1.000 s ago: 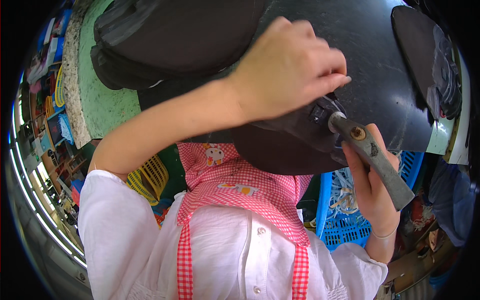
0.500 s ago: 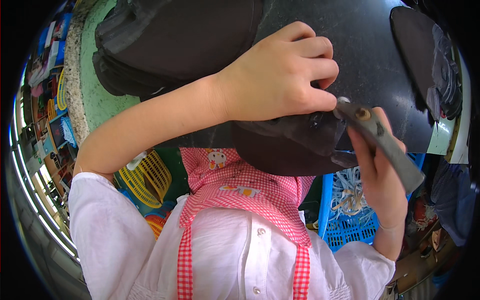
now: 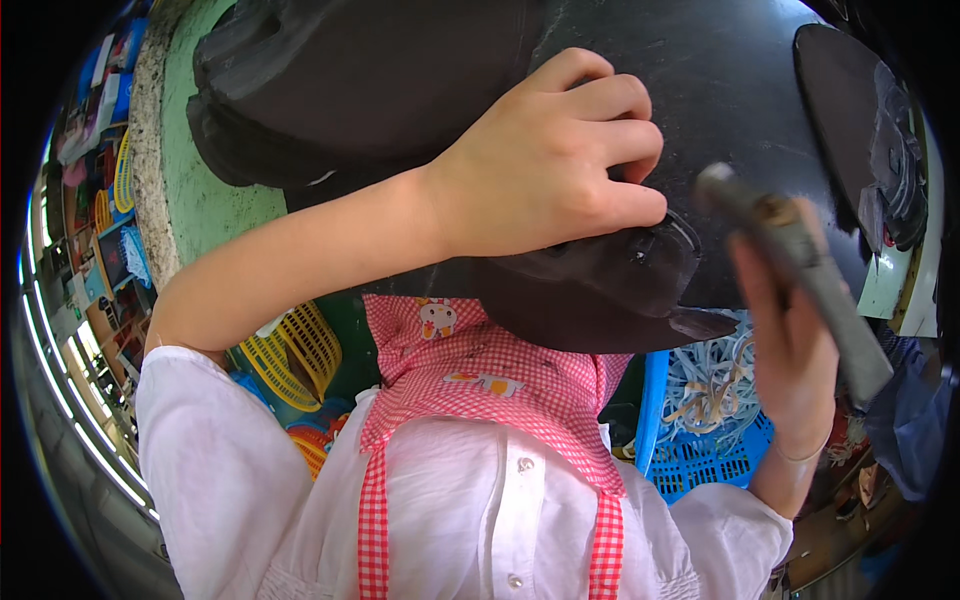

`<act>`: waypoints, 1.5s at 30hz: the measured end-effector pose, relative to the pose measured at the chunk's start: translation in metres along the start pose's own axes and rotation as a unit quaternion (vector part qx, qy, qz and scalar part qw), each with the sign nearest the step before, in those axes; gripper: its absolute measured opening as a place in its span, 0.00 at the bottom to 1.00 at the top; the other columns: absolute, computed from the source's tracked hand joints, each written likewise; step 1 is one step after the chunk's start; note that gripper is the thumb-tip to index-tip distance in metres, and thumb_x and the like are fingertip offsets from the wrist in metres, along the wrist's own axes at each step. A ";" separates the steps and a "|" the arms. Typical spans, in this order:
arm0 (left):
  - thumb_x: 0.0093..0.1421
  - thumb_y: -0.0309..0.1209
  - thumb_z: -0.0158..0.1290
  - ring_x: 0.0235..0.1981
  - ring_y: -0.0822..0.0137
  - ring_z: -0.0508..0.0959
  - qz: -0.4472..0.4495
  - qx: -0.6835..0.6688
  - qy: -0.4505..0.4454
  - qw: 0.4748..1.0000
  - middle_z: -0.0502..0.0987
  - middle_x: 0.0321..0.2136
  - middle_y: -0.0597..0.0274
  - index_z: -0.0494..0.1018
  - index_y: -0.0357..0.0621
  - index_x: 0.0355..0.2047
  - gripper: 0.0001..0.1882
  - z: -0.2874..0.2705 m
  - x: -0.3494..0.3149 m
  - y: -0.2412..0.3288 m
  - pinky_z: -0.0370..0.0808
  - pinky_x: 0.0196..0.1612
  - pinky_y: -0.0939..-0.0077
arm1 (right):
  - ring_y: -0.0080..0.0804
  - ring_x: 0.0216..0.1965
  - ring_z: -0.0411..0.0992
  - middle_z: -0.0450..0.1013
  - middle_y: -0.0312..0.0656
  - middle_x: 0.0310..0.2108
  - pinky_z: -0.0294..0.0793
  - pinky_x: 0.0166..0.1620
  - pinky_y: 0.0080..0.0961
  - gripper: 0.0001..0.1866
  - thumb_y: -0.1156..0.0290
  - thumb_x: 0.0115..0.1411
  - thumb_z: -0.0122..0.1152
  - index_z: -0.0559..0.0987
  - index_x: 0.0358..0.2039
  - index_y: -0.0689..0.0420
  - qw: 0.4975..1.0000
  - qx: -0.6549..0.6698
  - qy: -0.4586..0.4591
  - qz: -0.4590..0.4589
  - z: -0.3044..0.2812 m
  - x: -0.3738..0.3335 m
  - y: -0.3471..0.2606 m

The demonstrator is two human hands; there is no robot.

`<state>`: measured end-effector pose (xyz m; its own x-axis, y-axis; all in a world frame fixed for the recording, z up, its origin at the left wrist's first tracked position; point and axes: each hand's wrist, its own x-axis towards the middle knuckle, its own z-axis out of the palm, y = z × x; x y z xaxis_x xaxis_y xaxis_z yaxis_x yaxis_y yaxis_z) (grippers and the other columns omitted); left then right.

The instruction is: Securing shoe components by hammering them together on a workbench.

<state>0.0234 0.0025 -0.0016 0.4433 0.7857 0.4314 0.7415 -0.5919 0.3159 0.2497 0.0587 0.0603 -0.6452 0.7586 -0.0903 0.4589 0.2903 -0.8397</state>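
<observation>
My right hand (image 3: 795, 350) is closed around a hammer (image 3: 835, 300), slightly smeared by motion. Its narrow end hangs in the air just right of my left knuckles, apart from the work. Under my left hand (image 3: 560, 165) lies a dark brown leather-like piece (image 3: 585, 310) with a shiny black folded edge. The fingers of that hand are curled and closed at the piece's upper edge; their tips are hidden. The piece rests on a black board (image 3: 710, 110) and hangs over its near side.
A stack of similar dark pieces (image 3: 350, 90) lies at the upper left, and another pile (image 3: 850, 130) at the far right. Below the board stand a blue basket (image 3: 700, 465) with pale strips and a yellow basket (image 3: 290, 355). A green tabletop (image 3: 210, 215) shows at left.
The hammer has lifted away from the piece, moving right with my right hand. My left hand has shifted slightly left and stays closed at the piece's edge.
</observation>
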 end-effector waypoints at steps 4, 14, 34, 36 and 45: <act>0.43 0.34 0.64 0.39 0.64 0.73 -0.120 -0.060 -0.007 0.991 0.73 0.31 0.76 0.77 0.57 0.26 0.09 -0.011 -0.002 -0.004 0.66 0.45 0.64 | 0.23 0.33 0.71 0.75 0.45 0.36 0.71 0.37 0.23 0.12 0.78 0.63 0.55 0.73 0.47 0.64 0.974 -0.172 -0.133 -0.057 0.001 -0.007 -0.004; 0.43 0.34 0.64 0.42 0.64 0.72 -0.102 -0.034 0.001 0.994 0.73 0.32 0.76 0.78 0.58 0.27 0.09 -0.017 -0.012 -0.002 0.65 0.47 0.62 | 0.27 0.25 0.70 0.73 0.46 0.31 0.68 0.29 0.25 0.16 0.74 0.60 0.62 0.74 0.48 0.66 0.977 -0.154 -0.130 -0.075 0.003 0.008 -0.004; 0.42 0.35 0.65 0.43 0.63 0.70 -0.212 -0.001 0.062 0.975 0.74 0.32 0.76 0.78 0.57 0.27 0.09 -0.008 -0.031 0.027 0.62 0.48 0.61 | 0.38 0.20 0.65 0.65 0.46 0.22 0.65 0.24 0.27 0.02 0.79 0.63 0.54 0.71 0.35 0.64 0.989 -0.047 -0.126 -0.055 0.015 0.020 -0.011; 0.42 0.34 0.66 0.42 0.63 0.70 -0.202 -0.009 0.064 0.977 0.74 0.31 0.76 0.78 0.57 0.27 0.10 -0.007 -0.031 0.032 0.63 0.48 0.61 | 0.36 0.19 0.65 0.64 0.46 0.22 0.65 0.24 0.26 0.03 0.79 0.63 0.54 0.71 0.35 0.64 0.993 -0.039 -0.094 -0.062 0.015 0.021 -0.014; 0.40 0.33 0.66 0.42 0.63 0.70 -0.149 0.098 0.058 0.982 0.74 0.31 0.75 0.78 0.56 0.27 0.11 0.003 -0.031 0.039 0.62 0.48 0.60 | 0.38 0.19 0.64 0.66 0.48 0.21 0.64 0.24 0.29 0.08 0.77 0.61 0.58 0.71 0.40 0.65 0.980 -0.118 -0.139 -0.076 0.017 0.017 -0.006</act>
<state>0.0401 -0.0441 -0.0048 0.1405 0.8861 0.4417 0.9170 -0.2847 0.2793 0.2257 0.0597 0.0550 -0.8435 0.5173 -0.1449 0.4528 0.5395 -0.7099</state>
